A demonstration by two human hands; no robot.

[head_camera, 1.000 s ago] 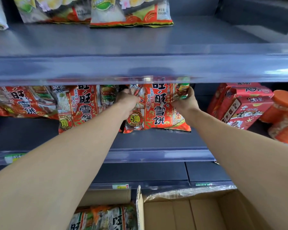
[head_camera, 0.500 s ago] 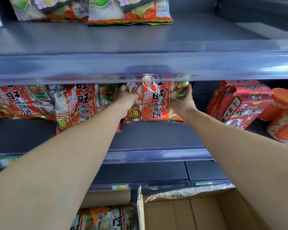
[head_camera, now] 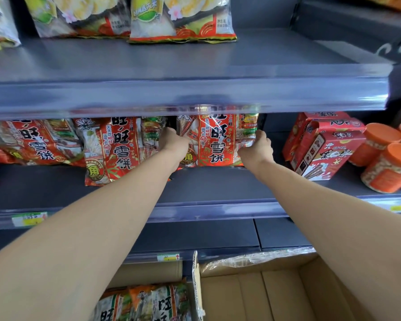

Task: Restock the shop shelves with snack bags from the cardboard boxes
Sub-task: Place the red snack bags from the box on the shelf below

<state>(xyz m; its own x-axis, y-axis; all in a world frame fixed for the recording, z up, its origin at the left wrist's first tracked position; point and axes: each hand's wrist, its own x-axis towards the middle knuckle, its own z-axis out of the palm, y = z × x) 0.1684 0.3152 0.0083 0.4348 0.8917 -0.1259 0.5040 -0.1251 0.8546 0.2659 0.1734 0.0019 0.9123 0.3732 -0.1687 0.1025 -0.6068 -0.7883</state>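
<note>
Grip: both hands grasp one red snack bag by its side edges; left hand on the left edge, right hand on the right edge, fingers closed around the packet.
Middle shelf: carries the held bag, which stands upright at the back, its lower edge on the shelf board and its top hidden behind the lip of the upper shelf.
Neighbouring stock: a matching bag stands just left of the left hand; further red bags lie tilted at the far left.
Right section: red cartons beside orange-lidded jars, apart from the held bag.
Upper shelf contents: yellow-green bags resting upright.
Floor level: open cardboard box, inside bare where visible; a second box to its left holds more snack bags.
</note>
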